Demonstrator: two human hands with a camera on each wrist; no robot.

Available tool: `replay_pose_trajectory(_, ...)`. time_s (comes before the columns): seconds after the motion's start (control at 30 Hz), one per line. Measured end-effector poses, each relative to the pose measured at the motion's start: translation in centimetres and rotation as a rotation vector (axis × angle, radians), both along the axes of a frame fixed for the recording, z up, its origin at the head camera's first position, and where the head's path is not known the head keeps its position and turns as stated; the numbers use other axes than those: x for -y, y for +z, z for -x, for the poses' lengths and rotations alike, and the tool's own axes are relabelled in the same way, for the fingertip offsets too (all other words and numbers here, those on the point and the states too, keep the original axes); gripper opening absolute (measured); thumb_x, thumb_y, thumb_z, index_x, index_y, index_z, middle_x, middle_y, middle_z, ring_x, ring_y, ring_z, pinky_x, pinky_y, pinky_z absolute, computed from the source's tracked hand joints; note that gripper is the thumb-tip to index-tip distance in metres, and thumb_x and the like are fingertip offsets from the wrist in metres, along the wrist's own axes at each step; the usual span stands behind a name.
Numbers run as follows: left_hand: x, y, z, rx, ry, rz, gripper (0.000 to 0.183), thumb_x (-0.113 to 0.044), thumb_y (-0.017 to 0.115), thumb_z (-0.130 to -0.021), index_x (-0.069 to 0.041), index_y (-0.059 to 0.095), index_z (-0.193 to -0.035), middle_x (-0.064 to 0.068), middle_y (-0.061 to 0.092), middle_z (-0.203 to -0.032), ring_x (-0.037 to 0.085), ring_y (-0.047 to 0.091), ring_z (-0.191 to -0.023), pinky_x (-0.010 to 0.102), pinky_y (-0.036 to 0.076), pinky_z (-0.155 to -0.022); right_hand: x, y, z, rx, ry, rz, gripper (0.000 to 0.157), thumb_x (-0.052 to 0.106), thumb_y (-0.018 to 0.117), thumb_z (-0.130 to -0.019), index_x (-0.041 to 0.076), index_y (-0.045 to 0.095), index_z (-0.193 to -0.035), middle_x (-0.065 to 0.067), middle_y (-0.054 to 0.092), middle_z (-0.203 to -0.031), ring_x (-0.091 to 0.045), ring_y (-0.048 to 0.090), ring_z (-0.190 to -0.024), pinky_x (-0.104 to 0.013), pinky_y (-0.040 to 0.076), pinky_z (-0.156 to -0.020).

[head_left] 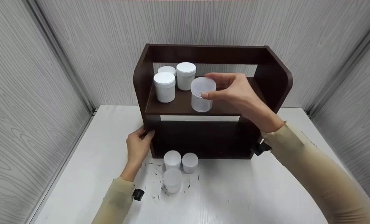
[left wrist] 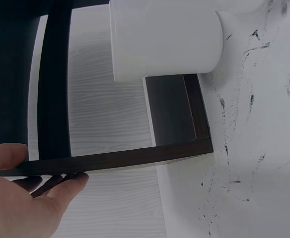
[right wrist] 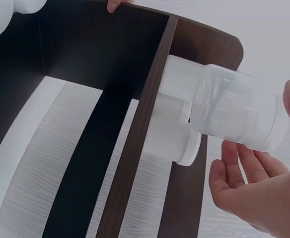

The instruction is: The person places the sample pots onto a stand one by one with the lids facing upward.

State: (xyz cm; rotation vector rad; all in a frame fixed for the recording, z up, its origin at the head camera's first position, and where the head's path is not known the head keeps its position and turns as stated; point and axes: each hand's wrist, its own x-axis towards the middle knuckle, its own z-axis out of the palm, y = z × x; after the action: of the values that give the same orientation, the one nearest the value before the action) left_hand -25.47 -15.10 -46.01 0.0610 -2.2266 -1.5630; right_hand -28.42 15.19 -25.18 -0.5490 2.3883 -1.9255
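Observation:
My right hand (head_left: 234,91) holds a translucent plastic jar (head_left: 202,101) near its top, thumb on the near side and fingers behind. The jar is upright over the front of the upper shelf board. In the right wrist view, that jar (right wrist: 239,106) overlaps the white jars (right wrist: 167,136) standing on the board. Down at the left, my left hand (head_left: 138,146) grips the side panel of the dark brown wooden shelf (head_left: 203,54). From the left wrist view, the thumb lies on one face of the panel (left wrist: 135,157) and the fingers on the other.
Three white jars, one in front (head_left: 165,90), stand at the left of the upper board. On the white table (head_left: 228,189), before the shelf, are three more: a white jar (head_left: 172,159), a smaller one (head_left: 190,163) and a translucent one (head_left: 172,180). Grey wood-patterned walls (head_left: 185,25) surround the table.

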Motion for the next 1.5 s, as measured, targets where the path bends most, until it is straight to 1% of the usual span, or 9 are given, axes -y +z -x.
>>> replay_pose_trajectory(0.03,0.0,0.1,0.0,-0.002,0.002,-0.001,0.039,-0.012,0.07,-0.1,0.006,0.068,-0.134,0.023,0.072,-0.125,0.034,0.072,-0.111,0.044,0.061,-0.091,0.2,0.0,0.3,0.002,0.0,0.003,0.063,0.009,0.096,-0.076,0.005,0.072,-0.134,-0.012,0.077,-0.118,-0.026,0.072,-0.108,-0.031,0.058,-0.09)
replay_pose_trajectory(0.27,-0.1,0.0,0.0,0.009,0.013,-0.012,0.037,-0.012,0.071,-0.099,0.004,0.07,-0.133,0.021,0.073,-0.122,0.031,0.074,-0.107,0.028,0.06,-0.082,1.8,-0.5,2.0,0.022,-0.011,0.003,0.068,0.009,0.096,-0.075,0.001,0.069,-0.138,-0.013,0.075,-0.123,-0.024,0.071,-0.11,-0.031,0.059,-0.092)
replay_pose_trajectory(0.5,-0.1,0.0,0.0,0.016,0.004,-0.021,0.041,-0.012,0.07,-0.1,0.007,0.066,-0.135,0.024,0.071,-0.126,0.034,0.073,-0.111,0.042,0.061,-0.092,2.7,-1.3,3.3,0.014,-0.015,0.018,0.068,0.011,0.095,-0.077,0.001,0.068,-0.139,-0.011,0.074,-0.126,-0.024,0.07,-0.109,-0.034,0.058,-0.095)
replay_pose_trajectory(0.6,-0.1,0.0,0.0,0.021,0.0,-0.029,0.042,-0.012,0.07,-0.1,0.008,0.065,-0.137,0.024,0.07,-0.128,0.035,0.072,-0.114,0.044,0.06,-0.095,3.0,-1.7,3.7,0.02,-0.013,0.041,0.067,0.011,0.095,-0.078,0.0,0.068,-0.138,-0.012,0.074,-0.126,-0.024,0.07,-0.109,-0.034,0.058,-0.095)
replay_pose_trajectory(0.7,-0.2,0.0,0.0,0.023,-0.002,-0.039,0.042,-0.012,0.07,-0.1,0.008,0.065,-0.136,0.025,0.07,-0.128,0.035,0.072,-0.114,0.043,0.06,-0.094,3.3,-1.9,4.1,0.026,-0.013,0.057,0.066,0.012,0.095,-0.078,0.001,0.068,-0.138,-0.01,0.073,-0.126,-0.022,0.069,-0.112,-0.034,0.058,-0.096)
replay_pose_trajectory(0.9,-0.3,0.0,0.0,0.027,-0.007,-0.054,0.041,-0.011,0.07,-0.1,0.009,0.065,-0.136,0.024,0.07,-0.128,0.034,0.072,-0.111,0.035,0.061,-0.089,3.7,-2.2,4.7,0.029,-0.029,0.049,0.066,0.015,0.097,-0.077,0.002,0.07,-0.136,-0.007,0.073,-0.128,-0.02,0.068,-0.115,-0.033,0.056,-0.098)
replay_pose_trajectory(1.23,-0.4,0.0,0.1,0.03,-0.003,-0.054,0.043,-0.012,0.07,-0.099,0.009,0.064,-0.136,0.025,0.07,-0.129,0.036,0.071,-0.114,0.044,0.06,-0.094,3.9,-2.2,5.3,0.019,-0.038,0.024,0.07,0.02,0.097,-0.077,0.001,0.068,-0.138,-0.007,0.071,-0.132,-0.019,0.067,-0.116,-0.032,0.055,-0.099)
replay_pose_trajectory(1.33,-0.4,0.0,0.1,0.028,0.002,-0.05,0.042,-0.011,0.07,-0.099,0.008,0.065,-0.136,0.025,0.07,-0.128,0.036,0.071,-0.113,0.043,0.06,-0.093,4.0,-2.2,5.4,0.019,-0.042,0.019,0.07,0.021,0.098,-0.077,0.001,0.068,-0.138,-0.007,0.071,-0.132,-0.019,0.068,-0.115,-0.032,0.056,-0.098)
replay_pose_trajectory(1.5,-0.4,0.0,0.1,0.022,0.003,-0.048,0.04,-0.011,0.071,-0.099,0.007,0.067,-0.134,0.023,0.071,-0.126,0.034,0.072,-0.111,0.035,0.061,-0.089,4.0,-2.3,5.6,0.019,-0.05,0.023,0.069,0.019,0.098,-0.077,0.001,0.069,-0.137,-0.008,0.071,-0.131,-0.02,0.068,-0.113,-0.032,0.057,-0.097)
